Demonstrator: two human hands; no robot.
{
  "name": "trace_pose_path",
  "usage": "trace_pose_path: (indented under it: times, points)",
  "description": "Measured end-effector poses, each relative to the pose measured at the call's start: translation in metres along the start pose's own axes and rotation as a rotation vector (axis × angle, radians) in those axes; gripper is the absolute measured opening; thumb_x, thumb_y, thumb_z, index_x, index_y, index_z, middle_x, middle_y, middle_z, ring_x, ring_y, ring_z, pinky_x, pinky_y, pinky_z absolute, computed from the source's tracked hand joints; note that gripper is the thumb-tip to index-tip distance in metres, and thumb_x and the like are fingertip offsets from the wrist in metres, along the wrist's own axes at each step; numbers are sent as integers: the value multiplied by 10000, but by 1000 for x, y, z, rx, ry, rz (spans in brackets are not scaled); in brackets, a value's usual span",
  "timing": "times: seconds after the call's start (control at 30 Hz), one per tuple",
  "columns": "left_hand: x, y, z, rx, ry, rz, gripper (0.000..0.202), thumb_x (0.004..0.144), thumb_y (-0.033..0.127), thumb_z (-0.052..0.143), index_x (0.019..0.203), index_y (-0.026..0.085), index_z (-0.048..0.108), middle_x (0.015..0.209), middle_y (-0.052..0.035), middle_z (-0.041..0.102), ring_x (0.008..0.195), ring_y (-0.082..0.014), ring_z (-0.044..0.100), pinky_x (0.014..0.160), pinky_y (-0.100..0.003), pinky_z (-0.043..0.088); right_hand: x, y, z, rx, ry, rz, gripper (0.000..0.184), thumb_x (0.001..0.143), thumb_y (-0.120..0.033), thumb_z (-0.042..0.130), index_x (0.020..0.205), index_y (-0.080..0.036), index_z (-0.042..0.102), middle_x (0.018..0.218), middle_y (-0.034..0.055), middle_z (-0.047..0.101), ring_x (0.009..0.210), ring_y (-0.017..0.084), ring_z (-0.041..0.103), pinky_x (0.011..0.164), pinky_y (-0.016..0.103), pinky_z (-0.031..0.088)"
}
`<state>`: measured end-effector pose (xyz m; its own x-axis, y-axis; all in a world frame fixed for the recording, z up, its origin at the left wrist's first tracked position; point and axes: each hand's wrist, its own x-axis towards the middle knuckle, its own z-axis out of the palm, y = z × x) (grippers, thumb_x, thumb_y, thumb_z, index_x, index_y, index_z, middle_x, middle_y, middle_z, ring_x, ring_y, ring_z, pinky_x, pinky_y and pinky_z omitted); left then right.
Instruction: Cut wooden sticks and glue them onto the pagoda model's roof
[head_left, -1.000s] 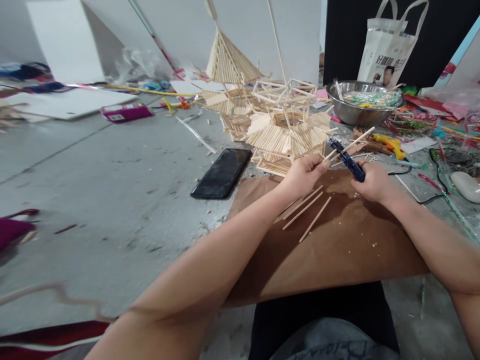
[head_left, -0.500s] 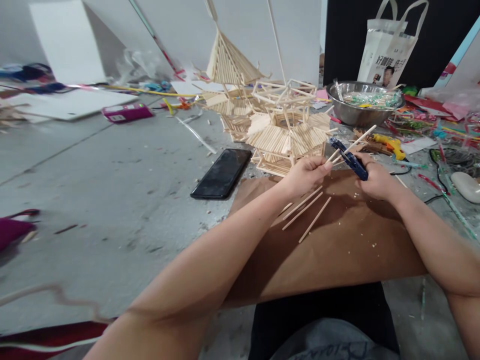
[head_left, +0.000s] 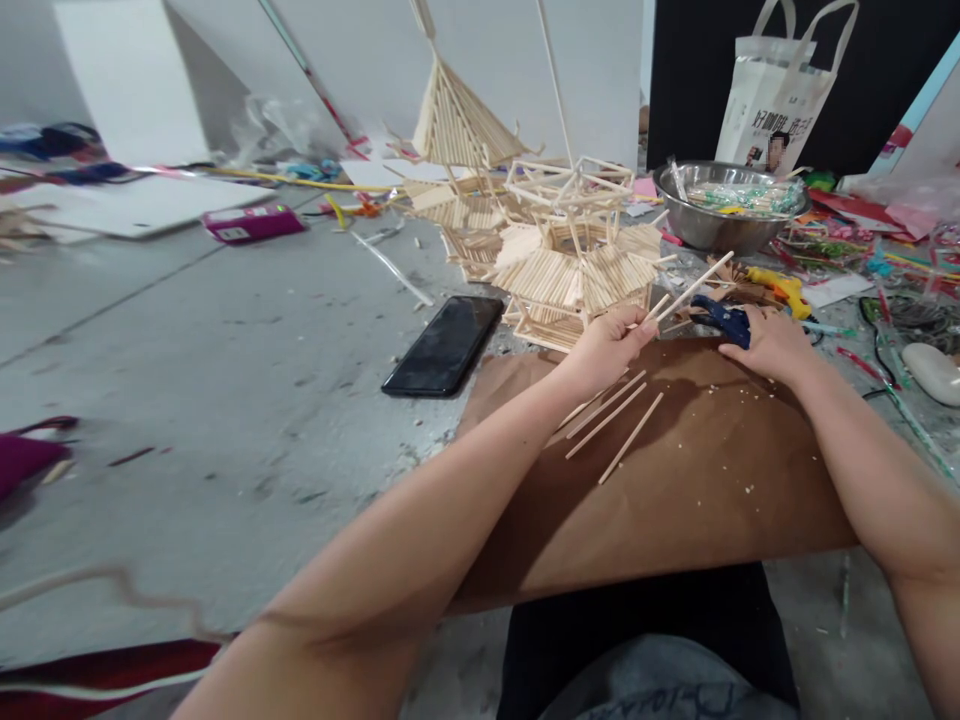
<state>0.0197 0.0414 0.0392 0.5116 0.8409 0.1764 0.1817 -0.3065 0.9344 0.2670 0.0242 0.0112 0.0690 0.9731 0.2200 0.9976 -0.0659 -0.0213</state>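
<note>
My left hand [head_left: 606, 350] is closed around two thin wooden sticks [head_left: 694, 287], whose ends point up and right. My right hand [head_left: 774, 342] has its thumb and fingers on dark blue pliers [head_left: 721, 319], low over the far edge of a brown paper sheet [head_left: 675, 500]. Several cut sticks [head_left: 630, 438] lie on the paper below my left hand. Just beyond that hand stands a stick-built model [head_left: 577, 270] with a sloping slatted roof. Behind it rises another stick model with a pointed roof [head_left: 461, 125].
A black phone [head_left: 444, 346] lies left of the paper. At the back right are a metal bowl [head_left: 731, 225] of packaged sticks and a white bag [head_left: 776, 105]. A yellow glue gun [head_left: 780, 288], cords and scraps lie beyond my right hand.
My right hand has drawn the pliers away from the sticks, rightward and lower. My left hand still grips its sticks and has shifted slightly left.
</note>
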Motion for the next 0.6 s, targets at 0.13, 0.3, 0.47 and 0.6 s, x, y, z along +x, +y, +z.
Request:
trace_pose_path:
  times: [0.13,0.3,0.47,0.6]
  points:
    - [-1,1,1,271,0,55,231,806,309,413,643,154,462,503,58,334,474,-67,304,486,-206,247,0,3,5,-82,-71,28,826,697,-676,372,1257,-69,384,1162,240,492,1053,385,455,849,537,313]
    - [-1,2,1,447,-20,54,232,799,271,413,596,157,419,567,38,363,557,-86,350,556,-224,275,-6,-10,-16,-13,282,-22,454,821,-488,337,968,-133,579,924,140,602,884,276,536,770,416,378]
    - [-2,6,4,368,-123,-1,258,808,261,400,572,158,390,535,47,337,516,-74,322,531,-221,263,-19,-32,-31,52,641,-419,224,840,-316,413,932,-208,587,958,67,610,975,226,496,863,401,332]
    - [-3,8,7,251,-231,-65,265,819,285,382,589,155,404,515,51,348,484,-65,314,503,-214,261,-20,-41,-27,13,641,-669,212,847,-257,434,1003,-230,575,967,16,625,1012,183,491,970,415,246]
